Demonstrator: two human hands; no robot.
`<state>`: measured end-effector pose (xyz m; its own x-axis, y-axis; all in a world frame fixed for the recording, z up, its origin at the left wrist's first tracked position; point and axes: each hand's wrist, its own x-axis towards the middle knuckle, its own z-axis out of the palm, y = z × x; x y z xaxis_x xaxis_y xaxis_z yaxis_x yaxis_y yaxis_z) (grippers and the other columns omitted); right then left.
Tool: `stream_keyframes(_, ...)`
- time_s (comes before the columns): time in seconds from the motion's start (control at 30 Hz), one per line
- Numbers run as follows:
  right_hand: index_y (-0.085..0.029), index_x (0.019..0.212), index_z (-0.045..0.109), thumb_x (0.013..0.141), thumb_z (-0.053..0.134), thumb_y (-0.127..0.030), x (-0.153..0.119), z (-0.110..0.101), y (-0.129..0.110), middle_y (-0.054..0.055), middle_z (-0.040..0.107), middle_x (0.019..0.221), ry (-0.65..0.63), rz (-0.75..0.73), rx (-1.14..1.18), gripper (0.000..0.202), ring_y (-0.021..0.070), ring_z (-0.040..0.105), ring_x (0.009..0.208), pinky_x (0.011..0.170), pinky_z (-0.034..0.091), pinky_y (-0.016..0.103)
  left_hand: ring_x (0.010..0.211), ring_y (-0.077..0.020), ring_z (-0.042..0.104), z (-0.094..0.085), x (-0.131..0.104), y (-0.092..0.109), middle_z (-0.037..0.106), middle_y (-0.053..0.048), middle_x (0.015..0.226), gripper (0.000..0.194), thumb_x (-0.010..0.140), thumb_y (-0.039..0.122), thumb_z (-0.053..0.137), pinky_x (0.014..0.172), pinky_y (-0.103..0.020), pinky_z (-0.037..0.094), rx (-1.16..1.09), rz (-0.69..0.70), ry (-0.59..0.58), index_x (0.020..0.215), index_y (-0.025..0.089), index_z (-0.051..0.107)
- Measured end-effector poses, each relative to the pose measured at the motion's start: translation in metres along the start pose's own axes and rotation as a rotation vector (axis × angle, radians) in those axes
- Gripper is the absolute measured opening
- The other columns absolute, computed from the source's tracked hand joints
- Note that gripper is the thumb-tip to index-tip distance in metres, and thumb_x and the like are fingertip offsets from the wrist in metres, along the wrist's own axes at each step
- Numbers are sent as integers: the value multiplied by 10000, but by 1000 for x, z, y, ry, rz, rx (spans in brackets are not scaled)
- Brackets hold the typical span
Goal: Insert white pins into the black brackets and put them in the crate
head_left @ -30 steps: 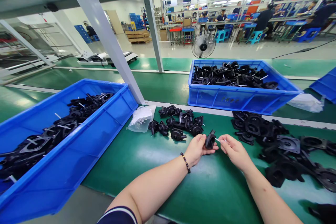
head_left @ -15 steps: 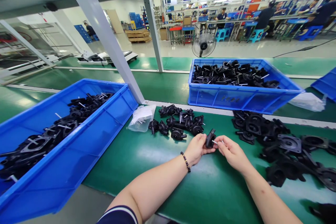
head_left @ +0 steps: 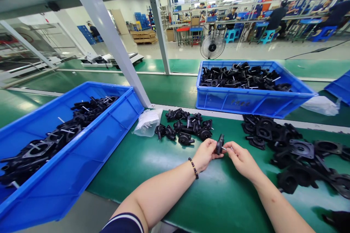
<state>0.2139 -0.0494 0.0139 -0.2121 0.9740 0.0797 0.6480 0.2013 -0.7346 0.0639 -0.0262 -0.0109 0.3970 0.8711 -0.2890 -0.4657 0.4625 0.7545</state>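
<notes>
My left hand (head_left: 207, 154), with a beaded bracelet at the wrist, grips a black plastic part (head_left: 220, 144) above the green table. A thin white pin (head_left: 224, 148) sticks out from the right side of that part. The fingers of my right hand (head_left: 240, 158) are pinched together at the pin's outer end; a bit of white shows between the fingertips. Behind my left hand lies a group of several black parts (head_left: 186, 138). To its left is a clear plastic bag (head_left: 148, 122) with white pins inside.
A blue bin (head_left: 109, 127) of black parts with white pins stands at left, another blue bin (head_left: 246, 101) behind my hands. More black housings (head_left: 300, 148) lie loose at right. A slanted metal post (head_left: 109, 36) rises beside the left bin. A fan (head_left: 212, 47) stands beyond.
The black part in my left hand has turned slightly and now shows more edge-on. Both hands have stayed in nearly the same place.
</notes>
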Motion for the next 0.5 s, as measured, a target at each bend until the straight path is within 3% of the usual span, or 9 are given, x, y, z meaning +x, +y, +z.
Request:
stream_keyframes(0.4, -220, 905, 494, 874, 322, -333, 0, 3, 2, -72, 384, 467, -21, 14, -26, 208, 138, 384, 417, 457, 284, 249, 659, -107, 586, 3, -3, 1, 546, 33, 710, 530, 603, 625, 628, 652, -274, 483, 136, 31, -17, 767, 183, 386)
stream_keyframes(0.5, -219, 905, 486, 879, 325, -366, 1, 3, 3, -63, 413, 510, -24, 7, 60, 219, 136, 398, 454, 475, 316, 245, 608, -95, 547, 3, -3, 1, 510, 43, 689, 506, 642, 630, 587, 593, -245, 460, 243, 128, -12, 784, 186, 390)
